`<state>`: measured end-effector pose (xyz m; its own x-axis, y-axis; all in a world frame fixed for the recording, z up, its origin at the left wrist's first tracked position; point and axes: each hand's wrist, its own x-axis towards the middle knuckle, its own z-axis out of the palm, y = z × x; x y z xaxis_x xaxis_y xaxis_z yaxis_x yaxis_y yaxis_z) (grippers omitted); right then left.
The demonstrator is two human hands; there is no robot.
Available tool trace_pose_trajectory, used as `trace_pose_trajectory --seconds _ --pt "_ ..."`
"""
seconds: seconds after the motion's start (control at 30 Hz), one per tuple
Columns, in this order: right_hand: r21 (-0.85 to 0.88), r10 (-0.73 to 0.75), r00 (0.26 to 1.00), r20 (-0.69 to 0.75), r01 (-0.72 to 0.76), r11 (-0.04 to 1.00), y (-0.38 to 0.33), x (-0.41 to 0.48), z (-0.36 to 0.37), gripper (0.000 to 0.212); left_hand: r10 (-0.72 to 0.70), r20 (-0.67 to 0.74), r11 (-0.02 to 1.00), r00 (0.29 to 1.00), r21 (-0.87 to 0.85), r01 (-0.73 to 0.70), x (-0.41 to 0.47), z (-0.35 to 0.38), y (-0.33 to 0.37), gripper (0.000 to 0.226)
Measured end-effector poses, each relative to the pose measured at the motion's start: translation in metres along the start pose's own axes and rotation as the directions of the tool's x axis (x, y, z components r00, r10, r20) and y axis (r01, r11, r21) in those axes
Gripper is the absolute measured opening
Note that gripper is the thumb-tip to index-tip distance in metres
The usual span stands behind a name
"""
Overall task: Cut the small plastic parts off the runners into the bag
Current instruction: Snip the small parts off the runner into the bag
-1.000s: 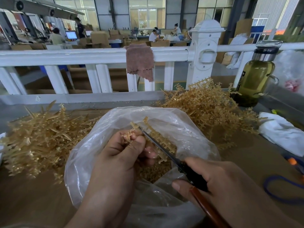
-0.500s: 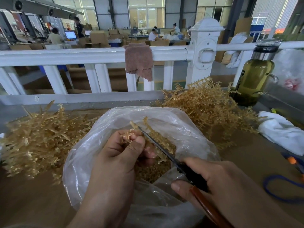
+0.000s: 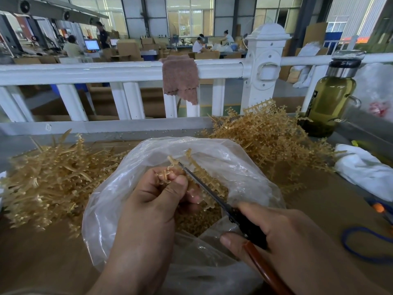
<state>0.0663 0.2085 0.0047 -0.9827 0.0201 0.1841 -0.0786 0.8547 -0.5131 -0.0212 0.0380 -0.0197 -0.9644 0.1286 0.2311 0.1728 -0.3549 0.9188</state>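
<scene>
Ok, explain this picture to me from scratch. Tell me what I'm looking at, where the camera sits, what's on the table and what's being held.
There is no machine here. These are a person's two bare hands, filmed by one wide-angle camera worn on the head, looking forward and down.

The left hand pinches a tan plastic runner over an open clear bag. The right hand grips scissors, whose blades reach the runner beside the left fingertips. Small cut parts lie inside the bag.

On the brown table a left pile and a right pile of runners flank the bag. A bottle of greenish liquid and a white cloth are at the right. Beyond the white railing is a workshop.
</scene>
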Motion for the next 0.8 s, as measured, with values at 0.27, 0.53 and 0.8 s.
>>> trace_pose_trajectory --seconds 0.27,0.53,0.8 --pt "0.013 -0.022 1.0 0.016 0.022 1.0 0.0027 0.0005 -0.0023 0.056 -0.007 0.001 1.0 1.0 -0.004 0.007 0.0 -0.0004 -0.0005 0.005" --pt "0.021 -0.026 0.999 0.042 0.026 0.999 0.0048 0.0023 -0.0056 0.054 -0.011 0.009 1.0 1.0 -0.008 0.011 0.0005 0.0014 -0.0008 0.005" --pt "0.021 -0.023 0.999 0.046 0.022 1.0 0.0016 0.0019 -0.0093 0.044 -0.013 0.015 1.0 1.0 -0.002 0.013 0.0008 0.0008 -0.0017 0.006"
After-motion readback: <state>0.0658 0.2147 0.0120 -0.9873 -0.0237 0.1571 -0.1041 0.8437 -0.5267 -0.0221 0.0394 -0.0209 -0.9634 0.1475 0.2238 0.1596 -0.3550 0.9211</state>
